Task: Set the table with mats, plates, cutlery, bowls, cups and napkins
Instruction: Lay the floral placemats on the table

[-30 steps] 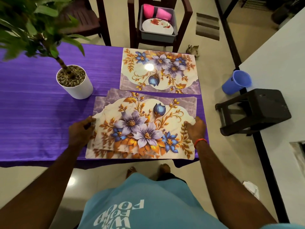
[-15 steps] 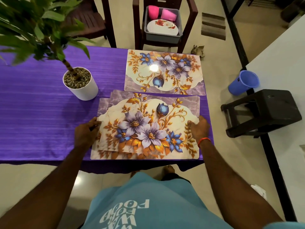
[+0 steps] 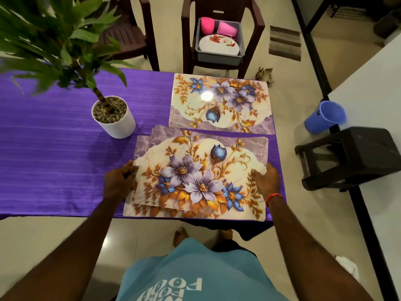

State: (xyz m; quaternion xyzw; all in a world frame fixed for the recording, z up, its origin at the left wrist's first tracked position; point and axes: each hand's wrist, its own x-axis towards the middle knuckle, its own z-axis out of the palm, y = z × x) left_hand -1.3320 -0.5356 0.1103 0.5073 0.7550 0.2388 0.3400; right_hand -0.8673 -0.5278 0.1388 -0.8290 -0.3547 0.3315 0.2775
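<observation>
Mats with big purple and blue flowers lie in a stack of mats (image 3: pixel 195 177) at the near edge of the table, right in front of us. They do not sit straight on each other, so we see corners of the lower ones peek out at the top and at the bottom. One more mat, the far mat (image 3: pixel 221 103), lies flat on its own just behind the stack, by the far edge.

Our left hand (image 3: pixel 118 184) holds the left side of the stack, with the fingers bent at its edge. Our right hand (image 3: pixel 265 181) holds the right side the same way. A red band (image 3: pixel 274 196) goes round that wrist.

A purple cloth (image 3: pixel 54 148) covers the table. A white plant pot (image 3: pixel 114 120) with small stones stands on it, just left of the mats.

Behind the table stands a brown chair (image 3: pixel 256 22) with a gray tub (image 3: pixel 219 58) on its seat. A white plate (image 3: pixel 219 45) with red flowers and pink cups (image 3: pixel 217 27) sit in the tub. To the right of the table we see a blue cup (image 3: pixel 325 117) lying on its side and a black stool (image 3: pixel 351 157).
</observation>
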